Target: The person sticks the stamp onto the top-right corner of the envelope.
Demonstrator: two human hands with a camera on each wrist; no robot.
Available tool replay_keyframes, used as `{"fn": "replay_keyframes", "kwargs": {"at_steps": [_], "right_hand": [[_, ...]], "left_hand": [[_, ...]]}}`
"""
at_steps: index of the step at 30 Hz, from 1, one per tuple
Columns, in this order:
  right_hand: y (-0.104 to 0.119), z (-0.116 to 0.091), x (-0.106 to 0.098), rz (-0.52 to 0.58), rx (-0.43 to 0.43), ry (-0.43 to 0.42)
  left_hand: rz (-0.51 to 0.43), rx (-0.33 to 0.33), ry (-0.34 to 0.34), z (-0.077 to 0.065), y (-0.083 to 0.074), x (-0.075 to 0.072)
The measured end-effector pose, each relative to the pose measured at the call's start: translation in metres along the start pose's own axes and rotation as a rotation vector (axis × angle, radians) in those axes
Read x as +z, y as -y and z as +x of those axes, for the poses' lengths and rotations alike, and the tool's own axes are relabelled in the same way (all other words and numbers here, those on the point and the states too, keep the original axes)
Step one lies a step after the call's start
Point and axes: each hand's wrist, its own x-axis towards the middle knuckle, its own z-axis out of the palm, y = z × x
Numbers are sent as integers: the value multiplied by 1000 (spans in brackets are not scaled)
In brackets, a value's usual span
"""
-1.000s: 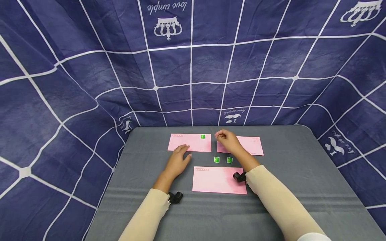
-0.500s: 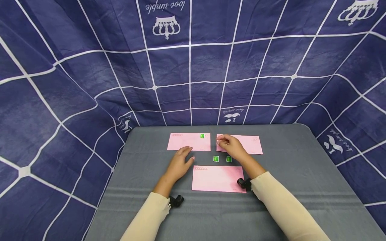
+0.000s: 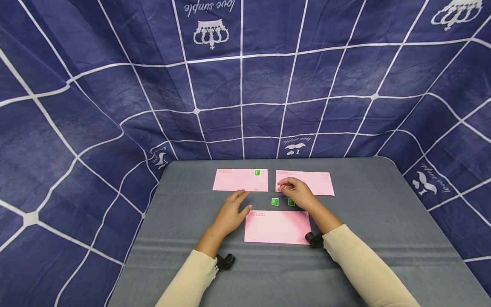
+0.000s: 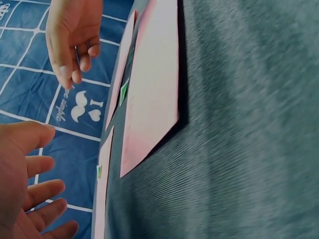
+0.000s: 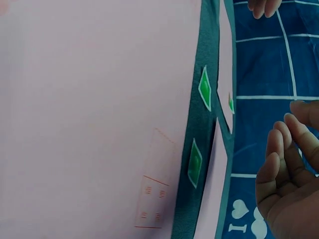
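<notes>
Two green stamps (image 3: 275, 201) lie loose on the grey table (image 3: 180, 204), between the near pink envelope (image 3: 277, 228) and two farther ones, while a third stamp (image 3: 257, 172) sits on the far left envelope (image 3: 234, 181). The right hand (image 3: 298, 192) has drawn back over the far right envelope (image 3: 318, 183), apparently bringing the loose pair within reach, fingers slack with nothing visible in them. The left hand (image 3: 229, 214), empty with fingers relaxed, has edged nearer the near envelope.
</notes>
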Motion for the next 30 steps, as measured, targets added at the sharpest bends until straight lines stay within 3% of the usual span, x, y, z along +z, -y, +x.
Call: {"fn": "replay_keyframes", "kwargs": {"at_steps": [8,15,24,30], "right_hand": [[-3,-2,6,-38,-28,8],[-8,-1,11,-98,13,12],[-17,2,17,-172,19,33],[-18,3,18,-212,19,28]], "left_hand": [[17,-1,28,-8,0,7],[14,12,70,-15,2,10],[57,102,117,-22,-2,15],[64,100,156,-26,-7,19]]}}
